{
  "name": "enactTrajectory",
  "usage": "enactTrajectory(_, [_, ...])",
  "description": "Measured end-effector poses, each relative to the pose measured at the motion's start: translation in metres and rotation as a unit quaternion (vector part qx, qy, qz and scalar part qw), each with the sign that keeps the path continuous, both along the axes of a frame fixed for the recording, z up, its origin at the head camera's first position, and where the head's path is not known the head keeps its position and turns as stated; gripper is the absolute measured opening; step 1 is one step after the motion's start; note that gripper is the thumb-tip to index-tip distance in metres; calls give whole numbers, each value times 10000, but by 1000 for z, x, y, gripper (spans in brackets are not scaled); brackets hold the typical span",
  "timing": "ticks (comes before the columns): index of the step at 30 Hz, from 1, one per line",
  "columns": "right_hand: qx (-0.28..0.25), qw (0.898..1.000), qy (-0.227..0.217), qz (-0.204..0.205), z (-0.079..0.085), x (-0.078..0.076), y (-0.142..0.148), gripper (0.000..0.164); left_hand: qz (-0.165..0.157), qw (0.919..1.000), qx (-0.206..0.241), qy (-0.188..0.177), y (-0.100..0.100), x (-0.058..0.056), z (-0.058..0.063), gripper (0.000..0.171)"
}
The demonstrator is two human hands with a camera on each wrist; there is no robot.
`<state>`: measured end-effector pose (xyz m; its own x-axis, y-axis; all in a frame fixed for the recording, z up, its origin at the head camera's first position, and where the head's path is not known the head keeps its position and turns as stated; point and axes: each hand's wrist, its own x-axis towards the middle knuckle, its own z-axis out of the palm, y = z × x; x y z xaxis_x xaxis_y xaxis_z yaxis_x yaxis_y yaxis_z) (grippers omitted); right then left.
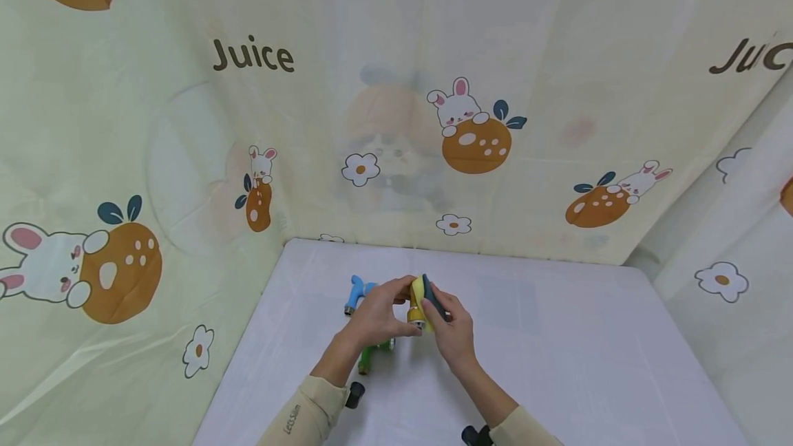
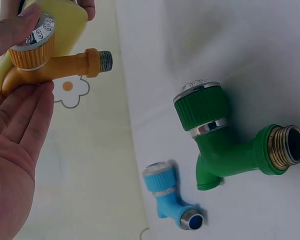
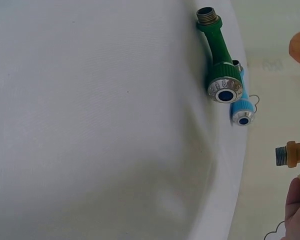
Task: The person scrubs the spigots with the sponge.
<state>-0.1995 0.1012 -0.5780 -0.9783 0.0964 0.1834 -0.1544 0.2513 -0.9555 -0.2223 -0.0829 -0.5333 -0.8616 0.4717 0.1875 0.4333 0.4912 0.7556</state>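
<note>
My left hand [image 1: 379, 312] grips an orange-yellow faucet [image 2: 70, 64] with a ribbed knob and silver cap. In the left wrist view the thumb lies at the cap and the fingers support the body from below; the threaded end points away from the palm. My right hand [image 1: 455, 329] holds a sponge [image 1: 436, 300], yellow on one face and dark on the other. Its yellow face [image 2: 70, 25] lies against the faucet. In the right wrist view only the faucet's threaded inlet [image 3: 287, 155] and a bit of the right hand [image 3: 297, 210] show at the edge.
A green faucet [image 2: 230, 155] lies on the white table [image 1: 557, 349], near the left forearm. Farther back is a blue faucet [image 1: 356, 292], partly behind the left hand in the head view. Printed curtains [image 1: 372, 19] hang around the table's back and sides.
</note>
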Motion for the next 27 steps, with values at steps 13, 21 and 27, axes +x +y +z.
enactTrajectory(13, [120, 9982, -527, -259, -14, -8, 9, 50, -27, 9997, -126, 212, 4, 4, 1, 84])
enactTrajectory(21, [135, 9971, -635, -398, -22, -10, 13, 52, 66, 9983, 512, -252, 4, 3, 2, 86])
enactTrajectory(27, [433, 9958, -667, -447, -23, -10, 16, 56, 78, 9968, 654, -459, 2, 3, 1, 87])
